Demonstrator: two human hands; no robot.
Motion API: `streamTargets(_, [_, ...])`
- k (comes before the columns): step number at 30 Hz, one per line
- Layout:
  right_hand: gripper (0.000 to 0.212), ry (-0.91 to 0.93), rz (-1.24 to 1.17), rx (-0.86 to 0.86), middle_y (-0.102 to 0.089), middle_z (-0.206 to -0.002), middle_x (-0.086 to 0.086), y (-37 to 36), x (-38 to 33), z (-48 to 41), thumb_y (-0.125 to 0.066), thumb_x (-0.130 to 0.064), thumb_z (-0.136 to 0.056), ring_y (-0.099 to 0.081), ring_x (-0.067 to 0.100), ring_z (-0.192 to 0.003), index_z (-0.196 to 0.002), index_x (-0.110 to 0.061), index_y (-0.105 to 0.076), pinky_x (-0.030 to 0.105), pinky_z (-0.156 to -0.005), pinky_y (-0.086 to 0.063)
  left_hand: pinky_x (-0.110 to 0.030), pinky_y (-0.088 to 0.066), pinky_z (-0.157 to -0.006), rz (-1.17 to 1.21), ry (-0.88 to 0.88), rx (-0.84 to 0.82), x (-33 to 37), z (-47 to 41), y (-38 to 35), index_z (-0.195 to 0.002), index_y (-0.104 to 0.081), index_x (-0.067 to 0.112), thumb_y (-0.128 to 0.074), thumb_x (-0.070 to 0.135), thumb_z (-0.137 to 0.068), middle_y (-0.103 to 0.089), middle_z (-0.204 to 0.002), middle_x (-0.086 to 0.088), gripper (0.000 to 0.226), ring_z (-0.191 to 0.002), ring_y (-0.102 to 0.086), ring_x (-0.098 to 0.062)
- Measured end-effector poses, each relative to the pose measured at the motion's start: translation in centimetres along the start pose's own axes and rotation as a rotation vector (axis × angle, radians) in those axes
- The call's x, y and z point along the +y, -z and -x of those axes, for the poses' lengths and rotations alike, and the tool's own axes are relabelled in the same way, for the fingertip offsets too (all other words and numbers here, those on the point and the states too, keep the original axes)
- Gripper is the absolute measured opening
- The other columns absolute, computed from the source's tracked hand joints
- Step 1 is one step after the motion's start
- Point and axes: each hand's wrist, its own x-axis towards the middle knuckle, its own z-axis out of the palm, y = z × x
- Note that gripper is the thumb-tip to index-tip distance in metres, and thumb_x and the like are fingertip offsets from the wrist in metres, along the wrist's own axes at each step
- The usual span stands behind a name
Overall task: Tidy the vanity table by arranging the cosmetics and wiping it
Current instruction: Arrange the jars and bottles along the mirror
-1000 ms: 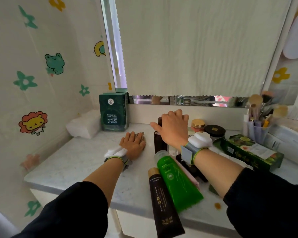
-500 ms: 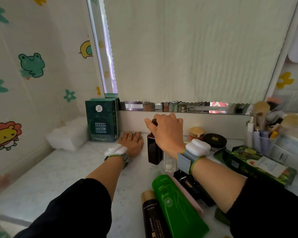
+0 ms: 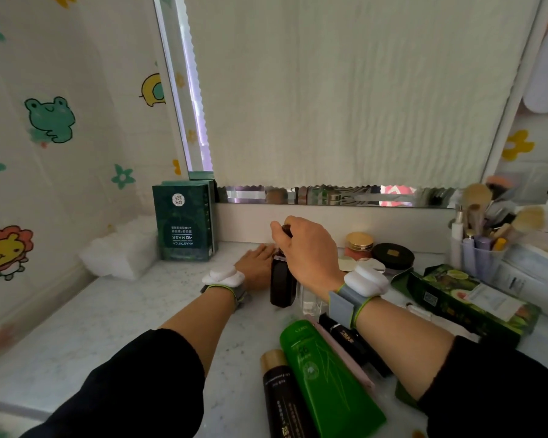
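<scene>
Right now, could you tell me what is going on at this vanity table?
A person is tidying the cosmetics. Their right hand grips the top of an upright dark bottle near the back of the vanity table, while the left hand rests flat on it just beside the bottle. A green tube and a dark gold-capped tube lie on their sides at the front, not yet arranged, and a long green box lies to the right.
</scene>
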Motion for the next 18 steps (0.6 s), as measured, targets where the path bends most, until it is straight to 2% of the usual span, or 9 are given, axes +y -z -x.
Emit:
streamTargets(3, [0.041, -0.011, -0.016, -0.019, -0.033, -0.059, -0.006, -0.1, -0.1, 0.0, -0.040, -0.040, -0.100, -0.043, 0.023, -0.065, -0.071, -0.012, -0.041, 0.032, -0.063, -0.026, -0.045, -0.005, -0.121, -0.072, 0.136, -0.036, -1.6, 0.9, 1.1, -0.153, 0.001, 0.022, -0.020, 0.042, -0.102, 0.004, -0.162, -0.007, 0.059, -0.149, 0.002, -0.028])
streamTargets(5, [0.042, -0.023, -0.025, -0.022, -0.033, -0.057, -0.006, -0.1, 0.0, -0.1, -0.040, -0.040, -0.100, -0.043, 0.024, -0.065, -0.070, -0.012, -0.041, 0.032, -0.063, -0.026, -0.045, 0.000, -0.120, -0.082, 0.172, -0.067, -2.0, 1.5, 1.1, -0.153, 0.005, 0.025, -0.016, 0.045, -0.102, 0.008, -0.161, -0.007, 0.059, -0.149, 0.007, -0.028])
streamTargets(8, [0.042, -0.034, -0.048, 0.003, -0.035, -0.057, -0.004, -0.1, -0.1, 0.0, -0.042, -0.038, -0.100, -0.042, 0.025, -0.064, -0.067, -0.013, -0.039, 0.034, -0.064, -0.028, -0.046, -0.002, -0.121, -0.086, 0.121, -0.062, -0.8, 2.6, 0.8, -0.153, 0.004, 0.024, -0.021, 0.040, -0.103, 0.007, -0.161, -0.006, 0.059, -0.149, 0.007, -0.028])
streamTargets(10, [0.042, -0.031, -0.038, 0.015, -0.044, -0.061, 0.001, 0.0, -0.3, 0.1, -0.042, -0.038, -0.100, -0.042, 0.026, -0.065, -0.068, -0.012, -0.041, 0.035, -0.064, -0.028, -0.046, -0.005, -0.120, -0.159, 0.054, -0.066, 0.1, 3.6, 0.7, -0.153, 0.003, 0.020, -0.031, 0.037, -0.102, 0.005, -0.162, -0.006, 0.064, -0.149, 0.005, -0.028])
streamTargets(13, [0.043, -0.027, -0.020, 0.035, -0.055, -0.069, 0.009, 0.1, -0.5, 0.5, -0.042, -0.039, -0.100, -0.050, 0.032, -0.068, -0.070, -0.009, -0.045, 0.034, -0.064, -0.028, -0.046, -0.010, -0.119, -0.223, -0.026, -0.090, 0.9, 5.4, 0.5, -0.154, -0.002, 0.013, -0.046, 0.034, -0.097, 0.003, -0.162, -0.007, 0.076, -0.149, 0.002, -0.028])
streamTargets(15, [0.043, -0.023, -0.016, 0.033, -0.050, -0.066, 0.006, 0.3, -0.5, 0.8, -0.041, -0.040, -0.100, -0.055, 0.035, -0.071, -0.070, -0.009, -0.045, 0.034, -0.063, -0.027, -0.046, -0.019, -0.118, -0.132, -0.028, -0.096, 1.4, 7.0, 0.9, -0.153, -0.013, 0.010, -0.036, 0.034, -0.098, -0.007, -0.161, -0.009, 0.064, -0.148, -0.006, -0.029])
streamTargets(17, [0.044, -0.019, -0.013, 0.025, -0.048, -0.064, 0.005, 0.7, -0.5, 0.9, -0.041, -0.040, -0.101, -0.056, 0.037, -0.072, -0.069, -0.009, -0.044, 0.034, -0.064, -0.027, -0.045, -0.033, -0.108, 0.120, 0.020, -0.071, 1.9, 8.6, 1.7, -0.144, -0.035, 0.003, -0.019, 0.039, -0.092, -0.030, -0.152, -0.016, 0.065, -0.139, -0.028, -0.034])
streamTargets(18, [0.044, -0.017, -0.006, 0.020, -0.050, -0.065, 0.006, 0.9, -0.5, 1.0, -0.040, -0.040, -0.101, -0.057, 0.037, -0.074, -0.070, -0.009, -0.044, 0.034, -0.065, -0.028, -0.044, -0.037, -0.104, 0.304, 0.064, -0.064, 2.3, 9.5, 2.1, -0.138, -0.043, 0.001, -0.018, 0.037, -0.094, -0.041, -0.143, -0.020, 0.063, -0.130, -0.039, -0.035])
